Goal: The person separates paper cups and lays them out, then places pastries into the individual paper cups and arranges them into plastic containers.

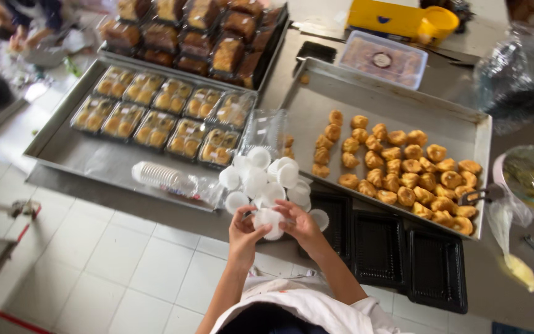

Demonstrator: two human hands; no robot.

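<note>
Both my hands meet at the front edge of the steel table over a small stack of white paper cups (271,221). My left hand (246,231) pinches the stack from the left, and my right hand (301,226) holds it from the right. Just beyond them lies a loose heap of white paper cups (266,176). A sleeve of stacked cups in clear plastic (167,179) lies to the left. Three black plastic trays (379,246) sit to the right of my hands.
A metal tray (397,102) of golden pastries stands at right. A second metal tray (63,145) holds clear boxes of packed pastries. Boxed brown cakes (199,34) are at the back. A bowl with cream (529,176) and a piping bag (517,263) lie far right.
</note>
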